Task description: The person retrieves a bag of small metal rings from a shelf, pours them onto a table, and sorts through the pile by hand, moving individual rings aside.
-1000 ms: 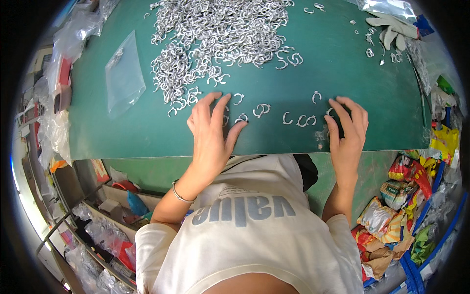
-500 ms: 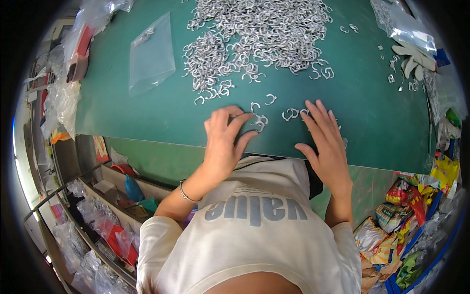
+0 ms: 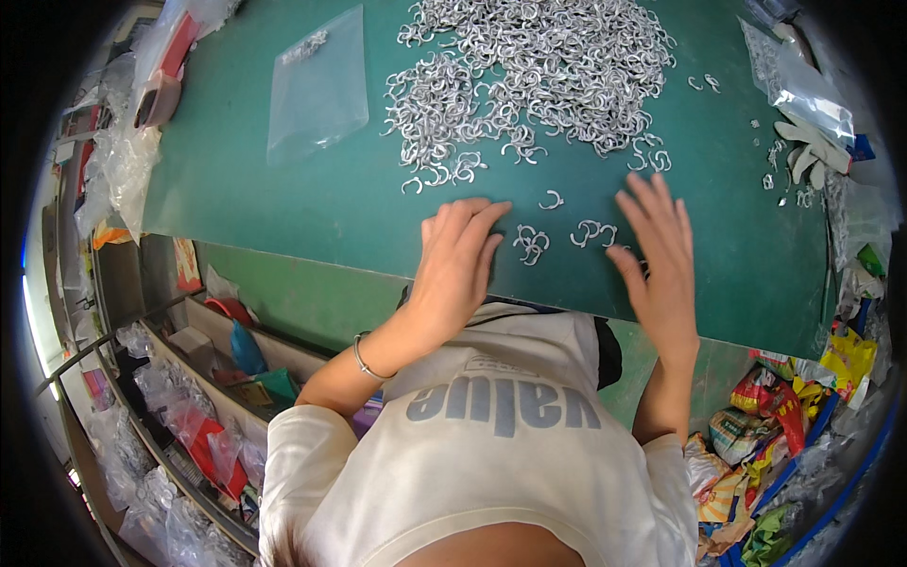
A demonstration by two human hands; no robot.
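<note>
A large heap of small silvery C-shaped metal pieces [image 3: 567, 66] lies on the green tabletop [image 3: 312, 213]. Between my hands is a small cluster of these C-shaped pieces [image 3: 531, 244], with a single C-shaped piece [image 3: 552, 199] beyond it. My left hand [image 3: 458, 248] rests just left of the cluster, fingers stretched out and thumb apart, holding nothing. To the right, my right hand [image 3: 663, 250] is spread open beside another small group of C-shaped pieces [image 3: 592, 233]. A few bits show partly under its thumb and palm.
A clear plastic bag [image 3: 318, 99] with a few pieces inside lies at the far left. A whitish glove [image 3: 811, 151], scattered small parts and a filled clear bag [image 3: 803, 90] sit at the right edge. An open drawer [image 3: 274, 345] is below the table's left front edge.
My left hand has drawn back from the small cluster, which its fingertips were touching before. My right hand stays spread near its group. The whole view has shifted slightly.
</note>
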